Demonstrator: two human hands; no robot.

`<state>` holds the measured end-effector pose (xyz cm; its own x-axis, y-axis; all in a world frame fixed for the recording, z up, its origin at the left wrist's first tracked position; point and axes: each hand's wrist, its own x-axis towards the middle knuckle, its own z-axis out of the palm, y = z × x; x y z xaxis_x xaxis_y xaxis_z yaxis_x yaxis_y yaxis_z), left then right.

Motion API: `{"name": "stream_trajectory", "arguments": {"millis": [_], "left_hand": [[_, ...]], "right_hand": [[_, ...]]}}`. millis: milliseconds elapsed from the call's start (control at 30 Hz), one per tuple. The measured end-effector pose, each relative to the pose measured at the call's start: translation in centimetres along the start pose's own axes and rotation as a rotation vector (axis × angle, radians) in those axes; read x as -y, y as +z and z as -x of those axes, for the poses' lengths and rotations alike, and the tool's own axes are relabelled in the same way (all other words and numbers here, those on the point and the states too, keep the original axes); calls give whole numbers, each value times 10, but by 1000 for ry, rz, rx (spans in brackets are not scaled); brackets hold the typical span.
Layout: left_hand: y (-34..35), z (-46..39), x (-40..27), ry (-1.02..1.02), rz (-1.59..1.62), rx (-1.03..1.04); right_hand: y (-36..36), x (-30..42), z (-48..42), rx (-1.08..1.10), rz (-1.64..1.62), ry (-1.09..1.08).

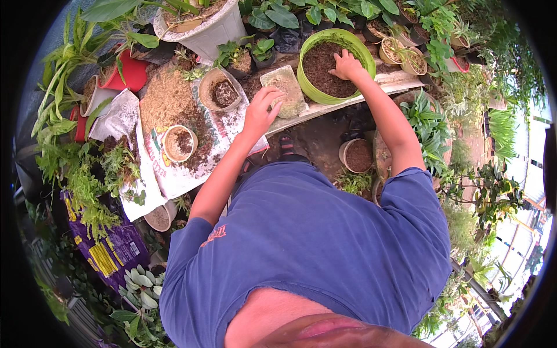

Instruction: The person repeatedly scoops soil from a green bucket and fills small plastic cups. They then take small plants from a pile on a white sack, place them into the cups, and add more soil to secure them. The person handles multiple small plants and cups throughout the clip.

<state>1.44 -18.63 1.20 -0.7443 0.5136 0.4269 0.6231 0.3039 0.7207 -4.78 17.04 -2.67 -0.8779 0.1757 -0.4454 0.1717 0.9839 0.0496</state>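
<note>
A large round lime-green plastic pot stands on the bench, part filled with dark brown potting mix. Inside it my right hand rests on the mix with its fingers spread, and no object shows in it. My left hand hangs palm down over the near left side of a square, dirt-stained stone slab, fingers apart and holding nothing that shows. Left of that hand, a beige pot with some dark mix inside lies on a white printed sack. Nearer stands a smaller cream pot with a little soil.
Sandy soil is heaped on the sack. A big white planter and a tipped red pot stand behind. Small potted plants line the bench's far side. Below the bench edge, a soil-filled pot sits on the ground.
</note>
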Motion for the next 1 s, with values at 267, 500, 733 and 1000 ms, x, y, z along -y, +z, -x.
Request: {"name": "stream_trajectory", "arguments": {"millis": [267,500,733,1000], "left_hand": [[87,-50,-24,96,-54,43],[101,-47,-18,122,-99,-29],[98,-48,-22,127,-93,-30],[65,-33,-28,13,13,4]], "right_hand": [[20,-4,16,210,1,-116],[23,10,36,301,-107,-215],[30,16,32,285,-186,-338],[18,-21,27,407,-1346,-78]]}}
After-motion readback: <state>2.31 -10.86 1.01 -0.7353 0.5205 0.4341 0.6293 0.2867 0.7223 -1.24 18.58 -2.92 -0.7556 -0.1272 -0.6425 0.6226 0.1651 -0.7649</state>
